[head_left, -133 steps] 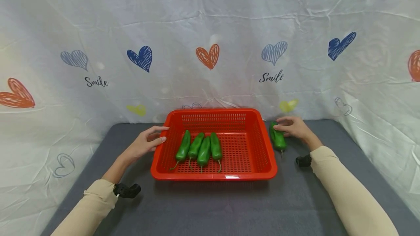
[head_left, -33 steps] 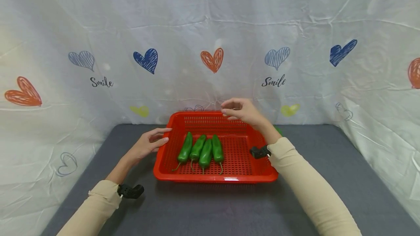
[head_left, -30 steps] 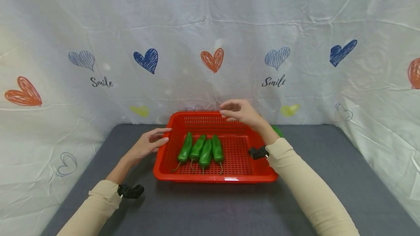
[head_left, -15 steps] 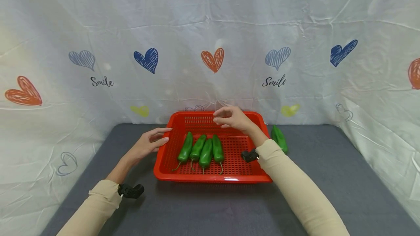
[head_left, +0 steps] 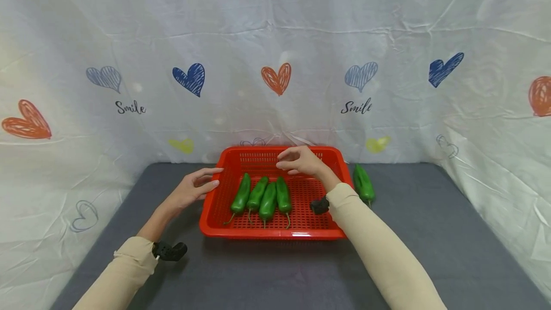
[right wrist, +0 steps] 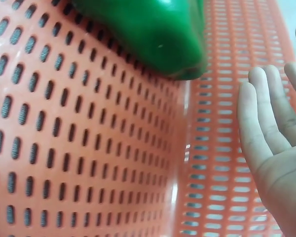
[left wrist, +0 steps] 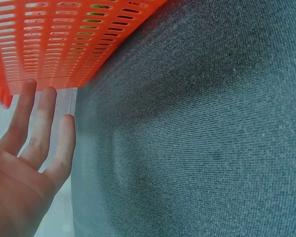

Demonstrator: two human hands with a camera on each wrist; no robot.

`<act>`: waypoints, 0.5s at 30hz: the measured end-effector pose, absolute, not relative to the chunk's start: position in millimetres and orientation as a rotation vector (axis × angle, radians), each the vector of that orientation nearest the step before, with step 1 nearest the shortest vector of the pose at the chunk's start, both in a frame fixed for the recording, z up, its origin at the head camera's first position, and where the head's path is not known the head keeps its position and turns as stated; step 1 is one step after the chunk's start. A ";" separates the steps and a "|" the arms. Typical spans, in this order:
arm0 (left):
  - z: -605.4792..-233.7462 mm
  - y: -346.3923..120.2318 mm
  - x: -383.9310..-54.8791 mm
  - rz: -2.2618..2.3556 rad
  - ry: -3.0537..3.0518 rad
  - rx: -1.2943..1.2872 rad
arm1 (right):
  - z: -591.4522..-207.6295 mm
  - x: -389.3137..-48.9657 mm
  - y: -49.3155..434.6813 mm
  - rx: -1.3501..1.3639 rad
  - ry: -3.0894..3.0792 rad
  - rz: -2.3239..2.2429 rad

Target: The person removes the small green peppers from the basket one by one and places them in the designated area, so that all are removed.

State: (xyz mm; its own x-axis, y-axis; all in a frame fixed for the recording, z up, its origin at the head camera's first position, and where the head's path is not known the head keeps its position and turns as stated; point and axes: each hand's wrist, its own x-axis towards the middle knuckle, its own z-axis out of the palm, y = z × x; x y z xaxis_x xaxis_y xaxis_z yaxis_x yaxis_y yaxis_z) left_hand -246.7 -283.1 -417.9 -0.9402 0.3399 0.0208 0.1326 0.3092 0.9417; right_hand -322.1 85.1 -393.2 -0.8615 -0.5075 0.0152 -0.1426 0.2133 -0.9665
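Observation:
Several long green peppers (head_left: 268, 201) lie side by side in the left half of a red plastic basket (head_left: 275, 235), their stems pointing to the near side. My left hand (head_left: 189, 190) is at the basket's left rim; in the left wrist view its fingers (left wrist: 45, 113) are straight beside the slotted wall. Above the basket, behind the rightmost pepper inside (head_left: 283, 195), hovers my right hand (head_left: 303, 161). It holds nothing, and the right wrist view has its fingers (right wrist: 259, 113) extended, apart from a pepper (right wrist: 158, 34). Another pepper (head_left: 363, 183) lies outside the basket's right wall.
A grey cloth (head_left: 275, 281) covers the table under the basket. Close behind the table's far edge hangs a white curtain (head_left: 232, 23) printed with hearts and words. The right forearm (head_left: 370, 233) crosses the basket's right wall and near right corner.
My right hand was at the pepper outside, then went left over the basket without it. In the last second it has sunk slightly left and lower, uncovering that pepper. My left hand stays put.

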 end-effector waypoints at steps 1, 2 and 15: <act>-418.3 -283.4 -247.0 1.687 2.393 0.435 | -395.4 -322.7 85.1 -0.603 2.186 -1.685; -418.4 -283.6 -246.9 1.687 2.394 0.434 | -397.5 -323.4 85.2 -0.594 2.182 -1.675; -417.1 -282.7 -244.8 1.709 2.378 0.434 | -411.9 -321.4 90.7 -0.536 2.180 -1.532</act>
